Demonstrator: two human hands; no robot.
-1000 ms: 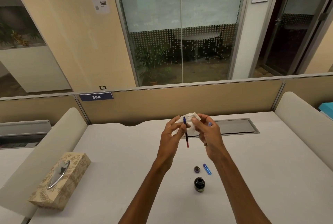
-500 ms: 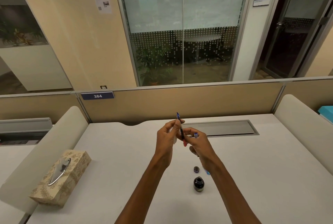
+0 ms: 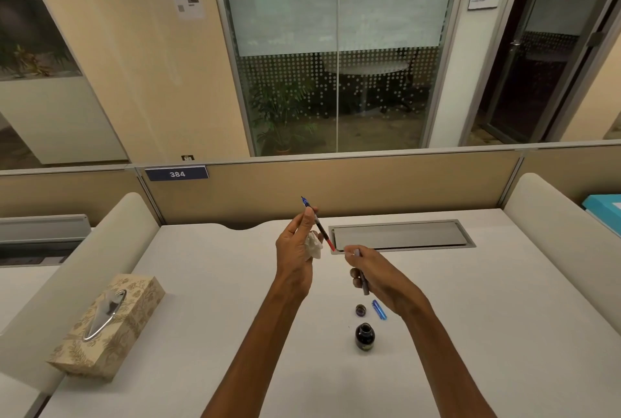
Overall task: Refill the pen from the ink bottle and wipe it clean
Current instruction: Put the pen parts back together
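Observation:
My left hand (image 3: 295,256) holds the thin pen insert (image 3: 319,224) tilted, its blue nib end up and its red end down to the right; a crumpled white tissue (image 3: 313,244) is tucked in the same palm. My right hand (image 3: 379,280) is just right of the red end and grips a grey pen barrel (image 3: 363,278). On the desk below stand the open dark ink bottle (image 3: 364,337), its small round cap (image 3: 361,310) and a blue pen cap (image 3: 379,309).
A patterned tissue box (image 3: 107,323) sits at the desk's left. A grey cable hatch (image 3: 400,235) lies in the white desk (image 3: 201,300) behind my hands. Padded dividers flank both sides; a beige partition runs along the back.
My hands have drawn apart and lowered slightly. The tissue, earlier wrapped around the pen by both hands, now stays in my left palm, and the right hand has moved right with the barrel.

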